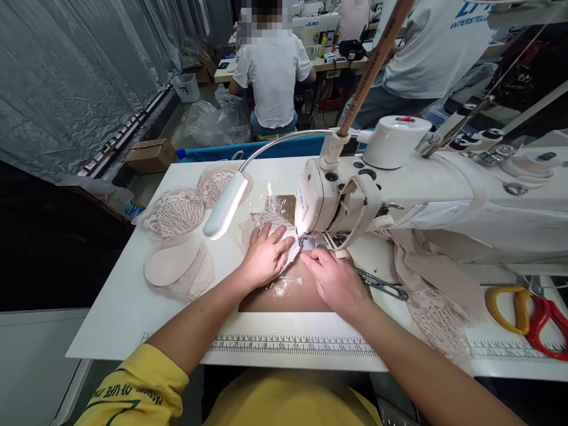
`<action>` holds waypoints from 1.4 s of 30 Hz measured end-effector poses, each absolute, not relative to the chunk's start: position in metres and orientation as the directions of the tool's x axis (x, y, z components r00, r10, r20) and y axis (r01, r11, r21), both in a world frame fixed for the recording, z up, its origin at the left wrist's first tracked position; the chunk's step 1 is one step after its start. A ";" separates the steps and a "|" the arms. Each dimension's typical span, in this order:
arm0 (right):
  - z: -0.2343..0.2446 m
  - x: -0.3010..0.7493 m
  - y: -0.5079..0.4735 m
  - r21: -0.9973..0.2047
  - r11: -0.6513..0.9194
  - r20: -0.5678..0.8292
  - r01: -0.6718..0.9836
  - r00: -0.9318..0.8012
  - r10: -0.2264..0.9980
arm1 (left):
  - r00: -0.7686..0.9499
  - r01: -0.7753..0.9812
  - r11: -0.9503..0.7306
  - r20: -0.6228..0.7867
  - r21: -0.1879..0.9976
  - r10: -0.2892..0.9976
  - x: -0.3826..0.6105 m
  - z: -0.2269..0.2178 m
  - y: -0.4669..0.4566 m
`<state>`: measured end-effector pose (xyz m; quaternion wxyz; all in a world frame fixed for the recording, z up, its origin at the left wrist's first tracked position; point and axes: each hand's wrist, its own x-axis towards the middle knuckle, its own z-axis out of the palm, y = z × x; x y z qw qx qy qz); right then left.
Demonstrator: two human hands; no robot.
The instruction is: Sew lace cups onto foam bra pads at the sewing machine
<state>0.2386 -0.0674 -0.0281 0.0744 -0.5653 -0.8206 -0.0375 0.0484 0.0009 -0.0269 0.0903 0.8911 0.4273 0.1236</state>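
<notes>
A beige lace piece (290,254) lies under the needle area of a white sewing machine (319,201). My left hand (266,254) rests flat on that lace, fingers spread, just left of the presser foot. Close to the foot on the right is my right hand (335,281), its fingers drawn together at the lace's edge; whatever they pinch is hidden. Beneath both hands is a brown, partly shiny sheet (284,302) on the machine bed. The needle tip itself is too small to make out.
Lace cups (173,213) and a cup with a smooth pad (173,263) lie at left. A lamp (226,204) hangs over the table. Tweezers-like metal tool (382,285), lace fabric (437,319) and red-and-yellow-handled scissors (508,307) sit right. People (273,77) work beyond.
</notes>
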 end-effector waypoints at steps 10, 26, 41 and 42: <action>-0.032 0.253 -0.070 -0.334 0.460 0.312 0.823 -0.364 0.877 | 0.892 0.305 -0.723 0.080 0.620 0.445 0.016 0.014 -0.048; -0.023 0.247 -0.070 -0.127 0.430 0.131 0.894 -0.415 0.900 | 0.808 0.530 -0.770 0.063 0.356 0.585 0.044 -0.005 -0.044; -0.021 0.238 -0.066 -0.084 0.317 0.107 0.945 -0.308 0.946 | 0.867 0.492 -0.819 -0.085 0.296 0.491 0.039 -0.001 0.000; -0.020 0.238 -0.065 -0.086 0.319 0.111 0.944 -0.309 0.945 | 0.872 0.485 -0.822 -0.098 0.297 0.479 0.038 0.000 0.003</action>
